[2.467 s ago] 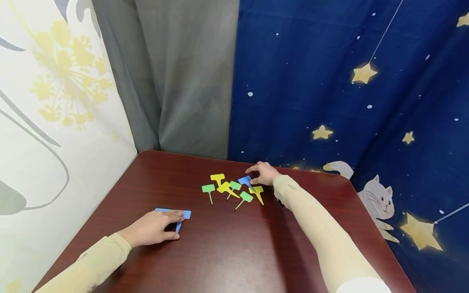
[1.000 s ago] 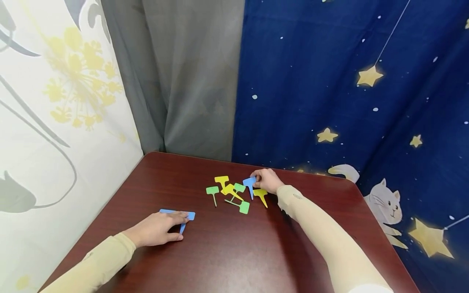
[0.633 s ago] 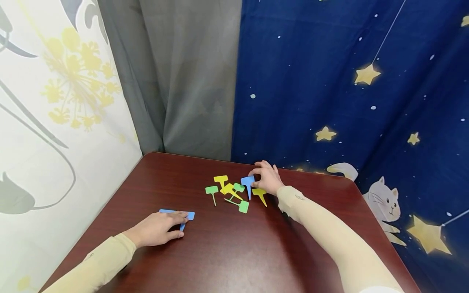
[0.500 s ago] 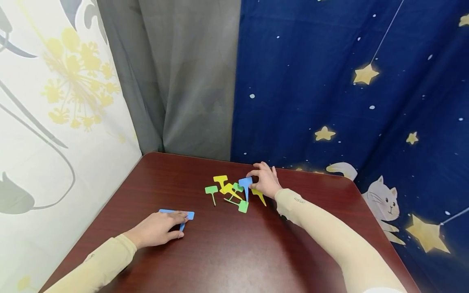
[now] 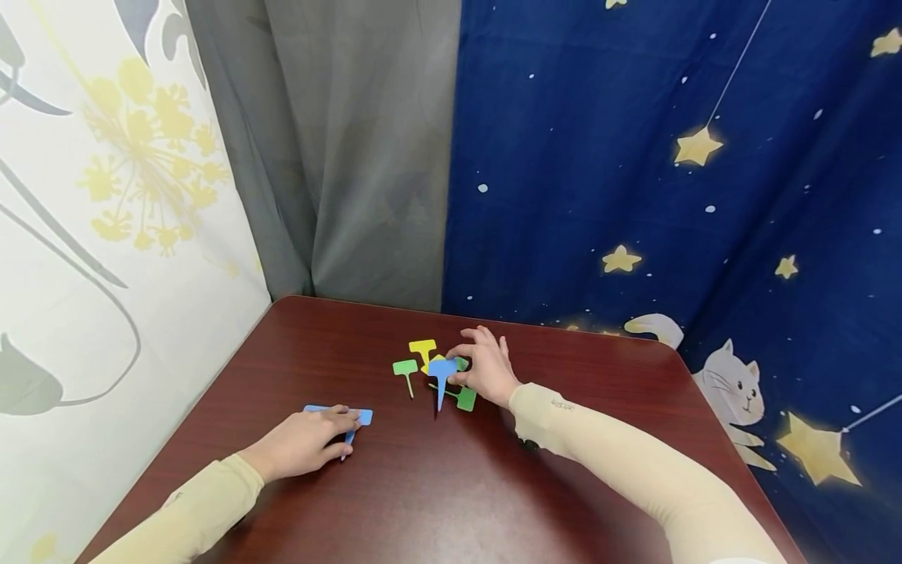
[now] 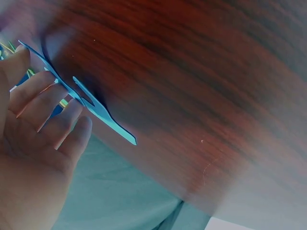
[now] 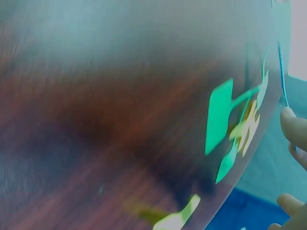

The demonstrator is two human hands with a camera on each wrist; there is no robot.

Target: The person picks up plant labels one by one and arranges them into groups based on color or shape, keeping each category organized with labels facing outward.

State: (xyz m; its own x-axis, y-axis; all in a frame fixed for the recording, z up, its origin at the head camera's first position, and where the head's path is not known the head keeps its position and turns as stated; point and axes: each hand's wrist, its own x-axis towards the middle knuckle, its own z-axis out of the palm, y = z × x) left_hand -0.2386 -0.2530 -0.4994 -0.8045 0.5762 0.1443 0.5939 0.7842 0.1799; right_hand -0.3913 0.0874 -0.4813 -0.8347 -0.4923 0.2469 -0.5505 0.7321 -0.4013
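Note:
Between thumb and forefinger, my right hand [image 5: 486, 368] pinches the edge of a blue T-shaped plant label [image 5: 441, 368], its pointed stem hanging down. The right wrist view shows this blue label [image 7: 282, 76] edge-on at the fingertips. Over at the left, my left hand [image 5: 304, 442] rests its extended fingers on blue plant labels [image 5: 365, 417] lying on the table, partly covering them. Two blue pieces, one angled against the other, show in the left wrist view: a blue label [image 6: 112, 123] sticks out past the fingertips.
Beneath and beside the right hand lie green labels [image 5: 405, 366] and yellow labels [image 5: 423, 345] in a loose cluster, some overlapping. Another yellow label [image 7: 175, 220] lies apart, near the right wrist. The dark red tabletop [image 5: 395, 501] ends at grey and blue curtains [image 5: 373, 196].
My right hand has picked up the blue label and carried it left and towards me, over the cluster. One green label has turned on the table. My left hand stays put.

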